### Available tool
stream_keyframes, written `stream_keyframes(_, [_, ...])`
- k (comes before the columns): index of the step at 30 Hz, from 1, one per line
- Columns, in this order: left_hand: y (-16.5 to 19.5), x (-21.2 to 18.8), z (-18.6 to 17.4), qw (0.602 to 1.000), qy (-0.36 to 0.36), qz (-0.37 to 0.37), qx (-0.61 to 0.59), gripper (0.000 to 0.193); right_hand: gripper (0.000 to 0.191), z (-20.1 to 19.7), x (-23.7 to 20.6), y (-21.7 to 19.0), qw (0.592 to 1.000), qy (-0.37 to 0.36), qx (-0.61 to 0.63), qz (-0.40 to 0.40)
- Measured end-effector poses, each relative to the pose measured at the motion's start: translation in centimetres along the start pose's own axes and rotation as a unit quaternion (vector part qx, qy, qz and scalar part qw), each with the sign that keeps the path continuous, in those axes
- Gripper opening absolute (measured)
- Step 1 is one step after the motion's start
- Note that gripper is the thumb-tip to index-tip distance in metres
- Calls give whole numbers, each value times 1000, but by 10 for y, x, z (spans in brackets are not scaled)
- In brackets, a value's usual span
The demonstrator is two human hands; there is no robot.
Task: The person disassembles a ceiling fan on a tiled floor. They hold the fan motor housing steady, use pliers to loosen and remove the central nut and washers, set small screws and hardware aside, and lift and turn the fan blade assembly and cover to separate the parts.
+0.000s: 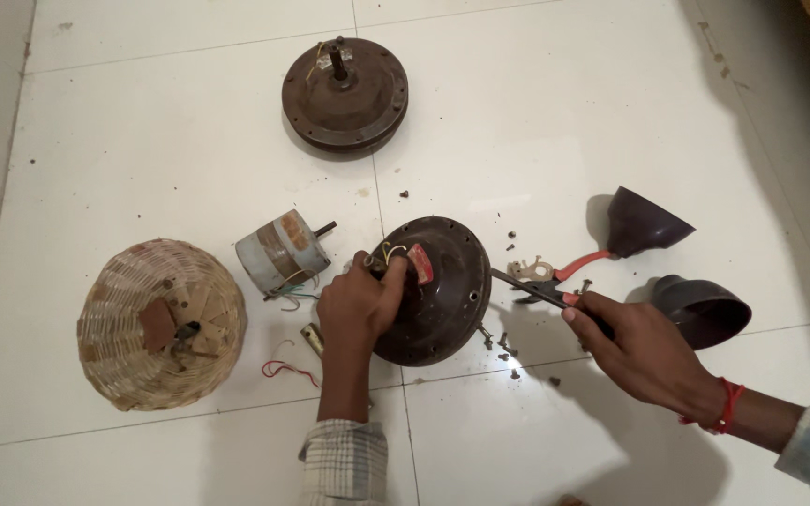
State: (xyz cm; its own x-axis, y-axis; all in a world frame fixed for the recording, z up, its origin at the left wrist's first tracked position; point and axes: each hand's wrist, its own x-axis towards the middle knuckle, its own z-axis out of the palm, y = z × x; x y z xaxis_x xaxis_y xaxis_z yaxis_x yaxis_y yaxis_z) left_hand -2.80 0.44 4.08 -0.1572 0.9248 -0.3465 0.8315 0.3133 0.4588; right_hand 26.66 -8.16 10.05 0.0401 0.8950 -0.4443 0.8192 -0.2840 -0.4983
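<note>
Frame centre: left hand point(360, 302) clasped dark motor housing point(438, 290); right hand point(635, 349) closed around screwdriver point(541, 292), tip touching housing rim.

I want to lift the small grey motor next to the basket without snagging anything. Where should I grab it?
Grip the motor across its round drum body, coming from above. It lies on its side; the shaft sticks out toward the upper right and loose wires trail from its lower side, so probably avoid both ends.

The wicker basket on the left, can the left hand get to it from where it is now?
Probably yes. The left hand grips the dark round motor housing, and only bare floor tile and thin red wire lie between it and the wicker basket.
</note>
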Motion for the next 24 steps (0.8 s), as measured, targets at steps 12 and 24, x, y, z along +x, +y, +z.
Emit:
stream_keyframes(12, [5, 2, -2, 1000, -2, -9, -1, 73, 34, -23, -16, -24, 985, -3, -172, -10])
stream_keyframes(24, [0, -2, 7, 998, 58, 20, -13, 67, 39, -58, -15, -58, 941, -26, -332, -64])
